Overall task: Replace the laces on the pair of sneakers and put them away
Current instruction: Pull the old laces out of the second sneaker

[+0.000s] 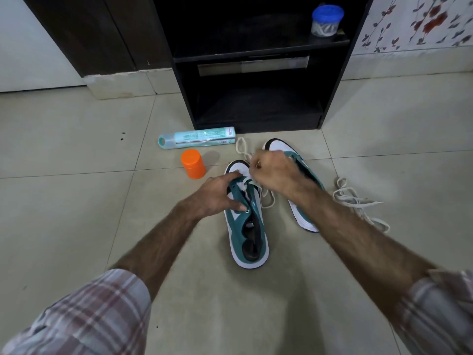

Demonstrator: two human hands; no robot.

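Steadying near sneaker (247,221) on tiled floor (76,201): left hand (220,193) laid over its outer side, fingers spread and curved round the teal upper, fingertips by the eyelets. Right hand (273,172) closed above the toe end, pinching cream lace (267,198); exact fingers hard to make out, probably thumb and forefinger. Lace threaded through front eyelets only, one loop trailing beyond the hand toward the shelf, another hanging on the inner side of the shoe. Second sneaker (304,201) just beside the first, to its right, partly hidden under right forearm, no lace visible in it. Loose bundle of pale laces (355,201) on floor right of that shoe, touching or nearly so. Spray can (197,138) lying on its side ahead, orange container (193,163) upright near it. Black shelf unit (256,98) behind, blue-lidded jar (324,20) on upper shelf. Plaid sleeves (89,316) rolled above forearms.
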